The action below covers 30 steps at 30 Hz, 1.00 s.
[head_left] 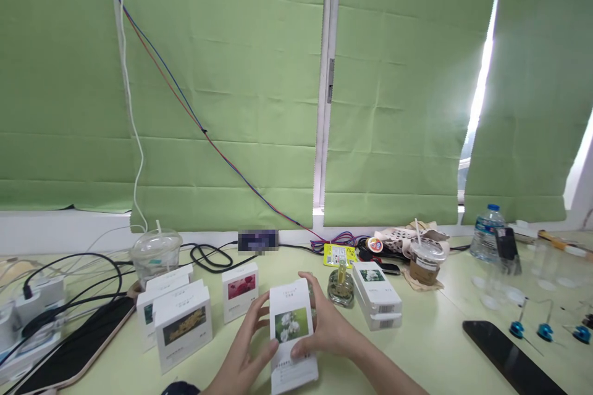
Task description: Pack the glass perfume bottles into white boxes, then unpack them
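Note:
Between my two hands a white cardboard box (291,365) with a picture of white flowers is held up and tilted, its printed face towards me. My left hand (245,345) grips its left side, thumb on the front. From the right, my right hand (331,324) wraps around the other edge with its thumb on the front too. Just beyond the right hand stands a small glass bottle (341,292) with a yellowish stopper, beside a stack of white boxes (377,290). Left of my hands are a box with a pink-red picture (241,293) and a box with a yellow-brown picture (183,330).
Another white box (147,321) stands behind the left one. A tablet-like device (78,352), chargers and black cables lie at left, near a plastic cup (157,253). Rightward are an iced drink (424,265), a water bottle (486,231), a black phone (509,352) and blue-based tools (545,332).

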Motion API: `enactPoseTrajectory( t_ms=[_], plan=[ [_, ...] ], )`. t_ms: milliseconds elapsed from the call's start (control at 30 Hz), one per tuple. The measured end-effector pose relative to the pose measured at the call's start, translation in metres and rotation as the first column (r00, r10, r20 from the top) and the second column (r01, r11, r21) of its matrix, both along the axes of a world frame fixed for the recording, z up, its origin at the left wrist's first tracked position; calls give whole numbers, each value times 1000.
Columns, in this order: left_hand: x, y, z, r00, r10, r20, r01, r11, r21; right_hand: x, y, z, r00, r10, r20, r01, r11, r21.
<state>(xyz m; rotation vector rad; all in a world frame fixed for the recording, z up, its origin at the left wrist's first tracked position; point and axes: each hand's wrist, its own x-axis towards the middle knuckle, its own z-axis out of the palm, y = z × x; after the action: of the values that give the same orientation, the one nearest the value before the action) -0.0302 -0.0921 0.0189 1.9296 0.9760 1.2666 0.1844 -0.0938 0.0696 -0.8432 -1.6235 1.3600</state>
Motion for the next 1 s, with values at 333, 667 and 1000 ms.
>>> enactPoseTrajectory(
  t_ms=[333,667,1000],
  plan=[
    [2,-3,6,990,115,-83,-94,970,224,-5,2,-17,992,-83,92,74,993,91],
    [-3,-4,7,970,160,-185,-67,901,428,-5,-7,9,965,-238,113,204,945,255],
    [-8,0,2,958,224,-181,-93,835,542,-2,-12,21,952,-306,-11,271,828,492]
  ],
)
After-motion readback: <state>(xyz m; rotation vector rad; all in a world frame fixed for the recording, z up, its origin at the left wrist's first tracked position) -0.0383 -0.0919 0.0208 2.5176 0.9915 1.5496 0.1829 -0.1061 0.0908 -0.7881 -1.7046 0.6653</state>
